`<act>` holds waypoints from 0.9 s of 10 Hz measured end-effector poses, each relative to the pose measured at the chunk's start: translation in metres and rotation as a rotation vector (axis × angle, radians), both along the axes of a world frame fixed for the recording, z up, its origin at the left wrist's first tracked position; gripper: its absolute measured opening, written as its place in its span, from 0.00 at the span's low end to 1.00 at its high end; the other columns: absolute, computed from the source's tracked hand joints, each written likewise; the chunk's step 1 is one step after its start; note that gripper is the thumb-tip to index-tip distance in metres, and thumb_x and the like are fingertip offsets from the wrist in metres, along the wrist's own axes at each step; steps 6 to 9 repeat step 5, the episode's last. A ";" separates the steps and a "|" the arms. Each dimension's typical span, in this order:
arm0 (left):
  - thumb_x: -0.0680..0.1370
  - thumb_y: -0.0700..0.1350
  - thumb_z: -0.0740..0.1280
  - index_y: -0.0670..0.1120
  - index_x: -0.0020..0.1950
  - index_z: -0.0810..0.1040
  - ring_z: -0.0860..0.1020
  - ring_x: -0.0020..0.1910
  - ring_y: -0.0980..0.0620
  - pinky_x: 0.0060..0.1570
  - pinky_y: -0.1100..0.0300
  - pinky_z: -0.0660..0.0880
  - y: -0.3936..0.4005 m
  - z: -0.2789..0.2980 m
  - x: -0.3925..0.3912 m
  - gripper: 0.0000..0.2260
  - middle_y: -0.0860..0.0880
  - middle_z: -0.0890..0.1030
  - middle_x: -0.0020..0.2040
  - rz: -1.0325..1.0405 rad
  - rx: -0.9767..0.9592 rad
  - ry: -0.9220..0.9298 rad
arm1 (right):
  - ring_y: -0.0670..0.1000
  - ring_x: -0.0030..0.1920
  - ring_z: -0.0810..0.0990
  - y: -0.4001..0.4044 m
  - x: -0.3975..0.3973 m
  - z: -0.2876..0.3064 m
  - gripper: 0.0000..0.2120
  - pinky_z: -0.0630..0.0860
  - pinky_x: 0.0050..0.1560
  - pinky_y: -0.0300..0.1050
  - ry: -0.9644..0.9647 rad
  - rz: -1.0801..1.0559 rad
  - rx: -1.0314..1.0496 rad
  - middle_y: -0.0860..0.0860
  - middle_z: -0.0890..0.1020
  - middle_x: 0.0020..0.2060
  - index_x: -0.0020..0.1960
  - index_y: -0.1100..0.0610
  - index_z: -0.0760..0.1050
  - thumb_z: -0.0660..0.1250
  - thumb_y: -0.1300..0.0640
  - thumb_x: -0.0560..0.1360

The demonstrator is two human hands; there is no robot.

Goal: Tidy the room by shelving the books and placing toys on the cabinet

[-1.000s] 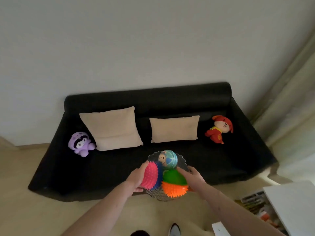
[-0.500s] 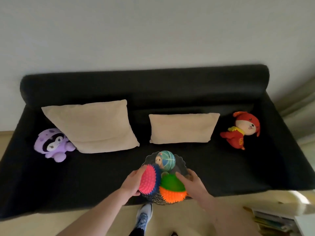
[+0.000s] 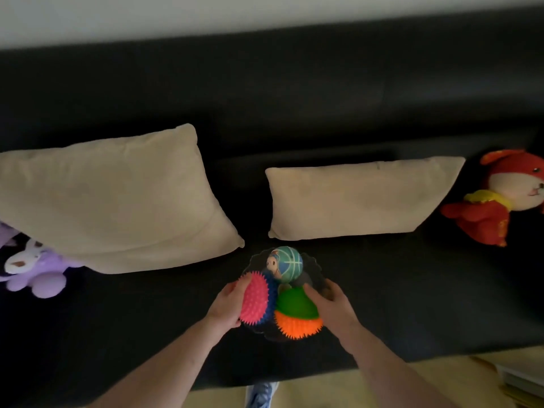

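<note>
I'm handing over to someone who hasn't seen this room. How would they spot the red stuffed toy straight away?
Find the long black sofa against the wall and follow its seat to the right end. Past the right-hand beige cushion lies the red stuffed toy, partly cut off by the picture's edge. It alone is red, with a yellow collar and pale face; the other stuffed toy, far left, is purple.

The scene is dim, the sofa (image 3: pixel 294 98) nearly black with little detail in its surface. The brightest parts are the wall (image 3: pixel 206 13) at twelve o'clock and the floor (image 3: pixel 441 375) at five o'clock. Colours of the balls (image 3: pixel 297 315) glow strongly against the dark. Everything looks soft, slightly blurred. Wide-angle distortion bows the sofa back and stretches the plush toys at three and nine o'clock.
</note>
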State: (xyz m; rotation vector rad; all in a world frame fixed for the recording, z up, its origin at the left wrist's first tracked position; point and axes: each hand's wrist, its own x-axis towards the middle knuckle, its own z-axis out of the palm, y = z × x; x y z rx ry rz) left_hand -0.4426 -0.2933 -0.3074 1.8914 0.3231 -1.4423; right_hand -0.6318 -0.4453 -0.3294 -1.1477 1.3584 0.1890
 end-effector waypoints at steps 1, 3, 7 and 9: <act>0.82 0.65 0.62 0.50 0.81 0.62 0.72 0.70 0.39 0.57 0.48 0.73 0.002 -0.016 0.003 0.32 0.41 0.70 0.74 -0.020 0.027 0.004 | 0.47 0.56 0.81 0.004 0.005 -0.012 0.30 0.78 0.63 0.49 0.029 0.017 -0.048 0.43 0.82 0.56 0.70 0.48 0.73 0.74 0.37 0.72; 0.82 0.64 0.63 0.48 0.82 0.61 0.71 0.72 0.39 0.70 0.43 0.69 0.012 -0.023 0.000 0.33 0.41 0.70 0.74 -0.087 0.001 -0.041 | 0.52 0.62 0.79 0.017 0.005 -0.009 0.37 0.75 0.67 0.53 0.073 0.076 -0.076 0.49 0.80 0.63 0.76 0.48 0.68 0.71 0.35 0.72; 0.80 0.68 0.63 0.49 0.84 0.57 0.69 0.75 0.41 0.75 0.44 0.63 0.024 0.000 -0.010 0.39 0.43 0.69 0.78 -0.217 0.045 -0.177 | 0.52 0.66 0.74 0.037 0.001 0.020 0.35 0.70 0.68 0.48 0.146 0.150 -0.224 0.52 0.74 0.68 0.77 0.55 0.67 0.71 0.42 0.75; 0.80 0.68 0.63 0.49 0.84 0.57 0.69 0.75 0.41 0.75 0.44 0.63 0.024 0.000 -0.010 0.39 0.43 0.69 0.78 -0.217 0.045 -0.177 | 0.52 0.66 0.74 0.037 0.001 0.020 0.35 0.70 0.68 0.48 0.146 0.150 -0.224 0.52 0.74 0.68 0.77 0.55 0.67 0.71 0.42 0.75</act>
